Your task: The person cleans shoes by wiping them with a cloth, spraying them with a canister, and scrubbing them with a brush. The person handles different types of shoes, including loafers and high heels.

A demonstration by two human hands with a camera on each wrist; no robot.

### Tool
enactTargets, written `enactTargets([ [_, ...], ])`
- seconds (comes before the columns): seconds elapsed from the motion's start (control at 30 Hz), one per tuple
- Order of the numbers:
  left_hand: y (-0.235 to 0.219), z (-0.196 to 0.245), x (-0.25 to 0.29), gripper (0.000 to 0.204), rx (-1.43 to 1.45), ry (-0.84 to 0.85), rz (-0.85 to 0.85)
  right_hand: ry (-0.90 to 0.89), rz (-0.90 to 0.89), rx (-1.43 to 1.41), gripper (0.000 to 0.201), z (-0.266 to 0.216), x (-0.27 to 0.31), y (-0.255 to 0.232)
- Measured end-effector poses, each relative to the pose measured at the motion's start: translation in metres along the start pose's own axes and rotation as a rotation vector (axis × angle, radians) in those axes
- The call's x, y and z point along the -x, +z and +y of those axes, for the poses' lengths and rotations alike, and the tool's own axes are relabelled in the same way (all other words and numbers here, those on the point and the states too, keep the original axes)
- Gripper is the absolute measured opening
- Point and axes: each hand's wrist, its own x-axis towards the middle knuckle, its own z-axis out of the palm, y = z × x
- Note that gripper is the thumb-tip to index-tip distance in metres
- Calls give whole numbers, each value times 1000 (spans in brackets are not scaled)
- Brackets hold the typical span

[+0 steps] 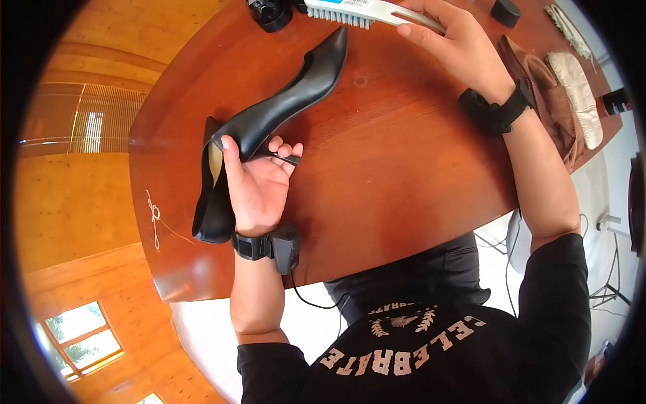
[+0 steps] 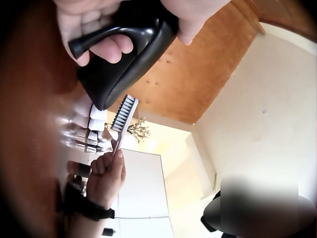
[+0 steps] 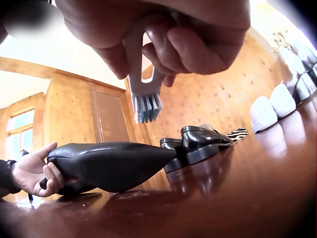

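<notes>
My left hand (image 1: 261,192) grips a black pointed high-heeled shoe (image 1: 289,97) near its heel, with fingers curled round the slim heel (image 2: 91,40). The toe of this shoe points up and to the right in the head view. Beside the left hand lies a second black shoe (image 1: 214,215), its beige lining partly showing. My right hand (image 1: 468,57) holds a scrub brush (image 1: 377,9) by its pale looped handle, beyond the toe of the held shoe. In the right wrist view the brush's white and blue bristles (image 3: 147,108) face down, above the shoe and apart from it.
Black loafers (image 3: 200,144) stand on the glossy wooden table (image 1: 404,168), with white shoes (image 3: 265,114) farther along. Brown footwear (image 1: 542,101) and a cream padded item (image 1: 575,97) lie at the right edge. A knotted string (image 1: 155,212) is at the left, a black round container (image 1: 505,12) at the back.
</notes>
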Motion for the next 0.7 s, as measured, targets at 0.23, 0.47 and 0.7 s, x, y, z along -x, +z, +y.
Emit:
enactTargets([
  [0.23,-1,-4,-5,71,215,-105,86,-316,-159,-2,34,21,5,12],
  [0.47,2,-3,-4,79,202,-101,124,-171,-247,270,36,28,4,8],
  [0.7,4,-3,-4,78,185,-98,131,-5,-261,416,40,31,3,4],
])
